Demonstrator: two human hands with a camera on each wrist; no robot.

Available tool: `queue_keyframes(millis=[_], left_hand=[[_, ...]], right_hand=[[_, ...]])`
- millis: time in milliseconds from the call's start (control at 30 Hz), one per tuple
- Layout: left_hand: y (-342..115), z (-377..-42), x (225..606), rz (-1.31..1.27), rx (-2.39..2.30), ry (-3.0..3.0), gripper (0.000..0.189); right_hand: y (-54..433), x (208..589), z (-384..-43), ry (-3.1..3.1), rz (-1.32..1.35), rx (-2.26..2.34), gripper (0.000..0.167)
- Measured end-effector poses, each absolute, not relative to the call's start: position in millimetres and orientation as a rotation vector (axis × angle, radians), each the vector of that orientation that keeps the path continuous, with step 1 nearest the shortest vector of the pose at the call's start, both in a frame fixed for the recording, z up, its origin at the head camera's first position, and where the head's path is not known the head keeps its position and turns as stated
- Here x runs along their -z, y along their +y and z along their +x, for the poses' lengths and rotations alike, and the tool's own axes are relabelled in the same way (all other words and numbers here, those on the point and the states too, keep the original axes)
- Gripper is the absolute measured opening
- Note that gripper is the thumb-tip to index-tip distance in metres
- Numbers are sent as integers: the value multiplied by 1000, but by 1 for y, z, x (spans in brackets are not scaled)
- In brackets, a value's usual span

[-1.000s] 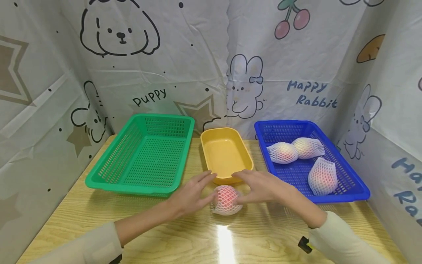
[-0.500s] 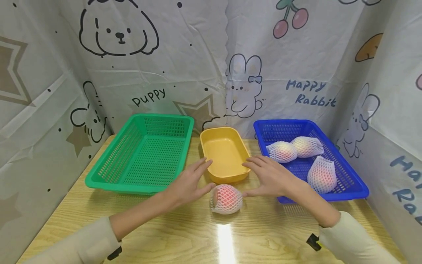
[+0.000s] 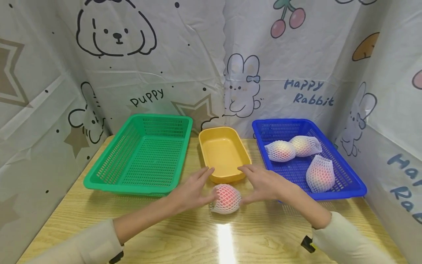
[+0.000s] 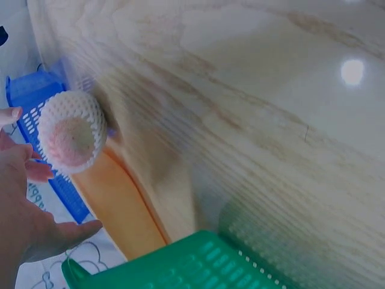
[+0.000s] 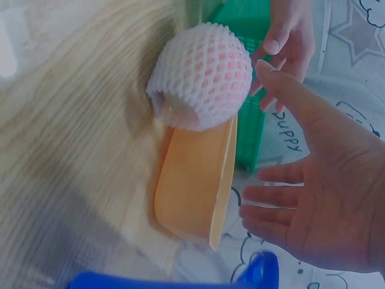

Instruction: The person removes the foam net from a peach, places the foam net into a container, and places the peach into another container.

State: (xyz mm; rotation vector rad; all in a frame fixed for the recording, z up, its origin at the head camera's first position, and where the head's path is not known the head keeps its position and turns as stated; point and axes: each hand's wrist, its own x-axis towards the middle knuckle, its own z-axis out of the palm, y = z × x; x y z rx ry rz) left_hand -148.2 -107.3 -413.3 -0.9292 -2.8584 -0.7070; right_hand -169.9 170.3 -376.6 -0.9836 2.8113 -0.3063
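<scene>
Netted fruit sits on the desk, roughly midway between its side edges, right between left hand and right hand. Neither's gripping, fingers loosely out; honestly can't call which is nearer.

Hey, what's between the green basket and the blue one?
Head view: the yellow tray, and nearer the camera, the netted fruit, left hand and right hand.

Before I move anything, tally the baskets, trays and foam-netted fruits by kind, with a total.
Baskets: 2 (green basket, blue basket)
Trays: 1 (yellow tray)
Foam-netted fruits: 4 (1 on the table, 3 in the blue basket)
Total: 7
</scene>
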Motion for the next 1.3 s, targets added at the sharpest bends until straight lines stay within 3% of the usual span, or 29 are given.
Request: queue_keyframes(millis=[467,900,1300], left_hand=[[-100,-141,431,-1080,717,-2802,83],[-99,-136,443,-1140,790,-2804,81],[-100,-134,448,-1152,860,-2788,79]], right_hand=[[148,398,-165,2698,-1071,390,91],[136,416,-169,2641,-1029,409,102],[124,429,-170,2601,-1100,481,94]])
